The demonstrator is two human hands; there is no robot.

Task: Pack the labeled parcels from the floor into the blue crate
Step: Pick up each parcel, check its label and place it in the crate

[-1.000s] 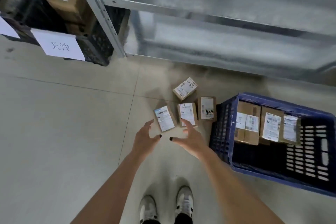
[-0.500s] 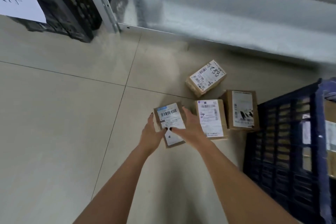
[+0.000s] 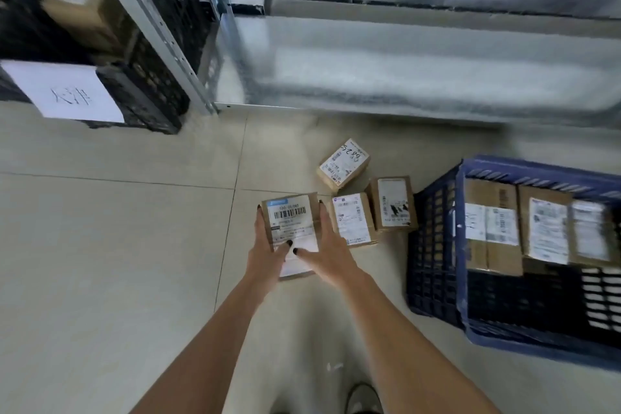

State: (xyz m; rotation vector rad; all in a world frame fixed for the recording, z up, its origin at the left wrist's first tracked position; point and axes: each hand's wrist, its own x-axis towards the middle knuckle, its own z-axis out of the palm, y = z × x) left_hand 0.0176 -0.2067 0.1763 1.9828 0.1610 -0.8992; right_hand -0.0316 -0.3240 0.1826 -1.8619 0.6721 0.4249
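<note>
I hold a small cardboard parcel with a barcode label [image 3: 289, 220] between both hands, lifted just off the floor. My left hand [image 3: 267, 250] grips its left side and my right hand [image 3: 327, 254] its right side, thumbs on the label. Three more labeled parcels lie on the floor to the right: one [image 3: 353, 219] beside the held parcel, one [image 3: 393, 203] against the crate, one [image 3: 343, 163] with handwriting further back. The blue crate [image 3: 437, 245] stands at the right with three parcels [image 3: 490, 228] upright along its far wall.
A metal shelf rack [image 3: 161, 33] runs across the back, its lowest shelf just above the floor. A black crate [image 3: 148, 97] with a white paper sign [image 3: 72, 94] and a brown box sits at the left. My shoe [image 3: 364, 397] shows at the bottom.
My hands reached down, closed on the leftmost parcel and lifted it toward me. The view tilted down close to the floor, then back up, so the crate is in view again.
</note>
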